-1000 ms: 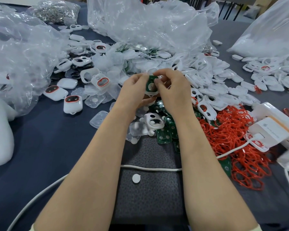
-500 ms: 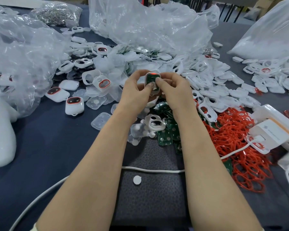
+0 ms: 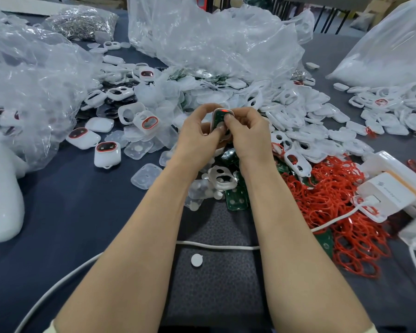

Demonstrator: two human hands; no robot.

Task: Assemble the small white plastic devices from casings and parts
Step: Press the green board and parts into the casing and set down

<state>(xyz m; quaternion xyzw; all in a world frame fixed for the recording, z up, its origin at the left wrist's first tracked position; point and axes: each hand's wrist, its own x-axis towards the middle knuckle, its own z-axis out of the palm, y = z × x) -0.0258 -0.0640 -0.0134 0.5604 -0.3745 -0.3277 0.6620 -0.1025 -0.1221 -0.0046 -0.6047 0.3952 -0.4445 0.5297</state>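
Work table, head view — listed from the near edge outward.

- White cable (image 3: 216,246): lay across a dark mat (image 3: 216,280) at the near edge, passing under both forearms. A small white disc (image 3: 196,260) sat on the mat just beyond it.
- Green circuit boards (image 3: 235,200): a loose cluster past the mat, between the forearms, with a white casing (image 3: 222,177) of two openings lying on top.
- Red rings (image 3: 334,212): a tangled heap to the right of the boards, touching them.
- White boxes (image 3: 389,193): at the right edge, beside the red rings.
- Left hand (image 3: 197,135) and right hand (image 3: 247,133): raised together above the boards, both clamped on one small device (image 3: 222,118). Thumbs pressed on its near face, fingers curled behind. The device showed a green board inside a white shell, with a red spot lit at its top edge.
- Finished units (image 3: 106,153): white with red-rimmed windows, standing left of the hands on the dark blue table (image 3: 65,212).
- Clear covers (image 3: 145,176): scattered flat between the finished units and the left forearm.
- Loose white casings (image 3: 310,121): a wide spread beyond and right of the hands.
- Clear plastic bags (image 3: 214,39): crumpled at the far side and far left — one at the back left held small metal parts (image 3: 82,21).
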